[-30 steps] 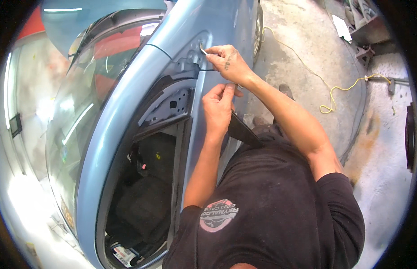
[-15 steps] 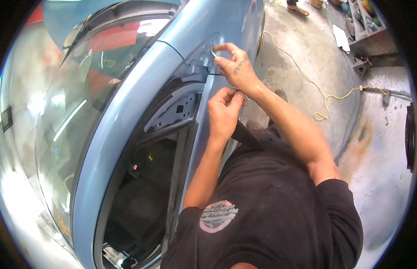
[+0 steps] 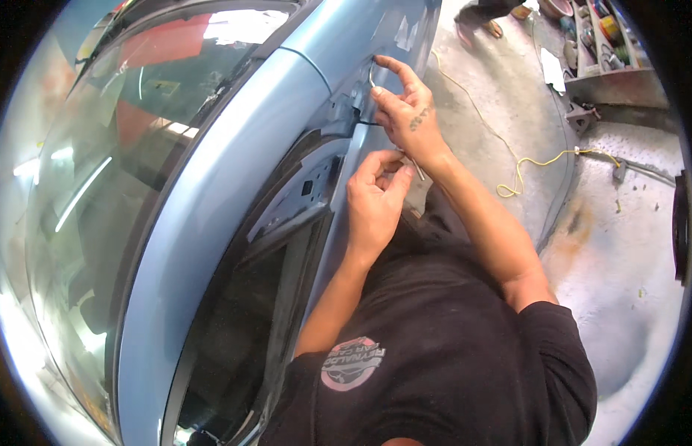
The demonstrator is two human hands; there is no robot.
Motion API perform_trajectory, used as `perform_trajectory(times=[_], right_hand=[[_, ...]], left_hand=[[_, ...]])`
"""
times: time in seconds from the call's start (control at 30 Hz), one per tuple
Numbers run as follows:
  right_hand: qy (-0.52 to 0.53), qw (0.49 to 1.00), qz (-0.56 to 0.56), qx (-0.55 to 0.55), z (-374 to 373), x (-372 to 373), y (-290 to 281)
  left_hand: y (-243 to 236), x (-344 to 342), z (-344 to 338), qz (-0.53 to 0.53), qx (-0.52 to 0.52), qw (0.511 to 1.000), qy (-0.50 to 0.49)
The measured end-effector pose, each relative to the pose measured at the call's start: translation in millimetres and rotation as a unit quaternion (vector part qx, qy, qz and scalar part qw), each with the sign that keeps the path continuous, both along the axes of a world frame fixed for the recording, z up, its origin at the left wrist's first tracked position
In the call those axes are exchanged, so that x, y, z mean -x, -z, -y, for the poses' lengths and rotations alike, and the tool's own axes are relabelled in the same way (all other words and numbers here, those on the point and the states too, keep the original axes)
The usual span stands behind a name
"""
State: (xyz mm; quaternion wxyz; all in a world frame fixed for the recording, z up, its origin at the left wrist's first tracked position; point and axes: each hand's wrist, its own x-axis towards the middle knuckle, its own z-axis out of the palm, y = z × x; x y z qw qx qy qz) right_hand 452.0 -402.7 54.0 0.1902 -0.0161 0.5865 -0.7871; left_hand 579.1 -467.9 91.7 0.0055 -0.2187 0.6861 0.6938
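Note:
My right hand [image 3: 414, 119] is at the bare blue car panel [image 3: 361, 37], just beyond the window opening. Its thumb and index finger pinch a thin, curved metal rod [image 3: 372, 76], and the index fingertip reaches to the panel. Nearer to me, my left hand [image 3: 374, 197] is closed, thumb against fingers, on a thin straight metal rod [image 3: 420, 172] whose end sticks out below my right wrist. Whether both rods are one piece cannot be seen, as my right hand covers the space between. Beside my left hand lies the dark window opening [image 3: 249, 297] of the car door.
The windshield [image 3: 86, 215] spans the left side. A yellow cord [image 3: 480, 111] runs over the concrete floor [image 3: 509, 89] on the right. A shelf with assorted items [image 3: 613, 44] stands at the upper right, and another person's feet [image 3: 476, 30] show near the top.
The view has shifted, so the car and cord sit differently in it. My hands keep their grips near the panel. More of the straight rod shows by my left hand. The other person's feet have moved.

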Motion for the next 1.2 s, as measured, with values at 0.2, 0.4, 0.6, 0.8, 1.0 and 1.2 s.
perform_trajectory(times=[0.2, 0.4, 0.6, 0.8, 1.0, 1.2], right_hand=[[0.013, 0.999, 0.027, 0.044, 4, -3, 2], [0.050, 0.993, 0.031, 0.104, 16, -9, 0], [0.109, 0.986, 0.003, 0.127, 33, -15, 14], [0.077, 0.980, 0.054, 0.176, 25, -16, 7], [0.044, 0.978, 0.047, 0.201, 20, -17, 12], [-0.049, 0.991, 0.046, 0.112, -10, 0, 2]], left_hand=[[7, 0, 1, -0.044, -0.016, 0.999, -0.018], [2, -7, -1, -0.063, 0.016, 0.997, -0.047], [11, -11, 6, -0.066, 0.085, 0.992, -0.071], [15, -12, 2, -0.067, 0.108, 0.990, -0.067], [12, -15, -4, -0.080, 0.116, 0.989, -0.049], [8, -15, -15, -0.047, 0.092, 0.994, -0.036]])
